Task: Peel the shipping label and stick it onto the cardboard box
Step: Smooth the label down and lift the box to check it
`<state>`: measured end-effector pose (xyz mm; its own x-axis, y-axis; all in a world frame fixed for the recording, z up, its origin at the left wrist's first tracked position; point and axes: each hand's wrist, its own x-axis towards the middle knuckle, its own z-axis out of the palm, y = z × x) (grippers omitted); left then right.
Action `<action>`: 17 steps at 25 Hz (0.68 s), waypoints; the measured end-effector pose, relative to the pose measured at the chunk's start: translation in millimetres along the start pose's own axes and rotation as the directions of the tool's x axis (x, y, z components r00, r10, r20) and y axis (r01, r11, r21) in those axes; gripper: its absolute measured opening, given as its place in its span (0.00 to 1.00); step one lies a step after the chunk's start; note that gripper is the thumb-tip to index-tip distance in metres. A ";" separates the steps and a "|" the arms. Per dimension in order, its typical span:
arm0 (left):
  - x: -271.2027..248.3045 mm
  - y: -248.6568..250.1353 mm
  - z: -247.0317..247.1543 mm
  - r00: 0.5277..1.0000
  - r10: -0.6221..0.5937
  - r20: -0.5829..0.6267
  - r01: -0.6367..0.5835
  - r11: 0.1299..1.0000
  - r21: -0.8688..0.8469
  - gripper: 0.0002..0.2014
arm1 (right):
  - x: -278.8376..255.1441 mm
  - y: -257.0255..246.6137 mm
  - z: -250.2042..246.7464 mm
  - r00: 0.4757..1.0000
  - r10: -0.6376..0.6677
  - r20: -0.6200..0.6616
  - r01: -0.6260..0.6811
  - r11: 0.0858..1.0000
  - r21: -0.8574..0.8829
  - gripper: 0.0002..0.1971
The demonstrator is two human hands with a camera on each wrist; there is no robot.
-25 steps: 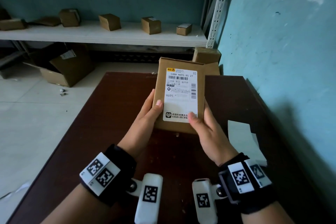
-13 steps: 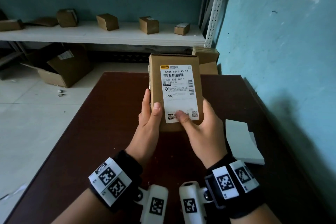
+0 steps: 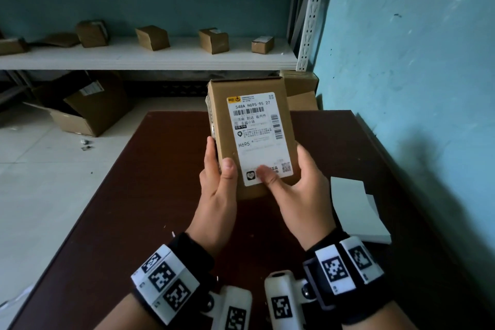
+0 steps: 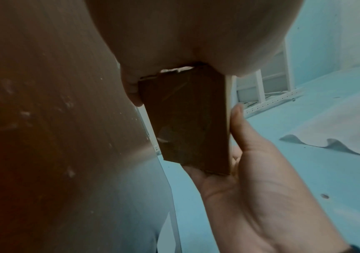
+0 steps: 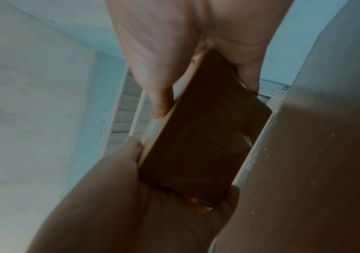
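The shipping label (image 3: 259, 139) lies stuck on the cardboard box (image 3: 250, 136), held above the worktop (image 3: 150, 195) in both grips, left hand (image 3: 218, 190) clasping its edge, right hand (image 3: 297, 195) thumbing the label's lower edge, which probably next needs firm smoothing upward.

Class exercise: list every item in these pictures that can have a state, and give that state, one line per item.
cardboard box: closed, held up above the table in both hands
shipping label: stuck on the box's front face
left hand: grips the box's left edge
right hand: holds the box's right side, thumb pressing the label's lower edge
large carton on the floor: open, tipped on its side
white sheets: lying flat on the table
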<state>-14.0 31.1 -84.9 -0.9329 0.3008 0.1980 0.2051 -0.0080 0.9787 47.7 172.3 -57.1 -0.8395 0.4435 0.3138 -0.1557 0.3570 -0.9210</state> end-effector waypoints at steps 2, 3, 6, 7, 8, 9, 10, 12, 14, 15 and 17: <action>3.2 -1.2 -4.0 1.000 -0.001 -0.011 0.001 1.000 -0.019 0.38 | 1.2 2.8 -4.4 1.000 -0.020 0.015 0.021 1.000 -0.013 0.23; 5.0 -2.3 -5.9 1.000 0.000 -0.020 -0.001 1.000 -0.030 0.38 | 2.1 4.9 -5.6 1.000 -0.019 0.012 0.019 1.000 -0.007 0.22; 6.2 -0.7 -8.1 1.000 -0.003 -0.020 0.003 0.999 -0.033 0.39 | 5.4 7.6 -8.1 0.999 0.029 -0.016 -0.028 1.000 0.007 0.20; 5.7 -0.5 -7.4 1.000 -0.006 -0.014 0.006 1.000 -0.017 0.39 | 6.3 7.1 -7.9 0.999 0.043 -0.008 -0.043 0.999 -0.002 0.21; 3.8 0.4 -5.6 1.000 0.001 -0.004 -0.001 1.000 0.020 0.40 | 5.6 4.9 -7.0 0.999 0.050 0.010 -0.050 0.999 -0.018 0.23; 0.6 2.2 -2.7 1.000 0.018 0.009 -0.019 0.996 0.085 0.40 | 3.3 2.9 -5.1 0.998 0.050 0.023 -0.049 0.998 -0.046 0.29; -3.1 3.7 0.2 0.999 0.039 0.024 -0.042 0.987 0.158 0.41 | 0.3 0.6 -2.5 0.999 0.048 0.020 -0.047 0.997 -0.065 0.36; -7.3 4.4 4.3 0.997 0.060 0.053 -0.071 0.970 0.234 0.43 | -1.0 -0.5 0.1 0.997 0.063 -0.040 -0.065 0.996 -0.065 0.43; -9.2 6.1 3.5 0.995 0.053 0.083 -0.072 0.967 0.246 0.47 | 1.4 2.1 -2.8 0.993 0.076 -0.093 -0.081 0.996 -0.049 0.36; -8.8 7.2 2.2 0.994 0.046 0.094 -0.068 0.966 0.249 0.49 | 3.1 4.5 -5.3 0.991 0.066 -0.113 -0.073 0.995 -0.061 0.29; -6.8 9.9 -1.1 0.995 0.027 0.095 -0.050 0.968 0.244 0.51 | 7.1 10.5 -8.3 0.988 0.030 -0.150 -0.047 0.993 -0.112 0.17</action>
<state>-5.9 28.0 -76.5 -0.8945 0.3899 0.2186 0.3176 0.2103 0.9246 44.4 186.0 -62.7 -0.7562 0.5723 0.3172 -0.0567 0.4256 -0.9031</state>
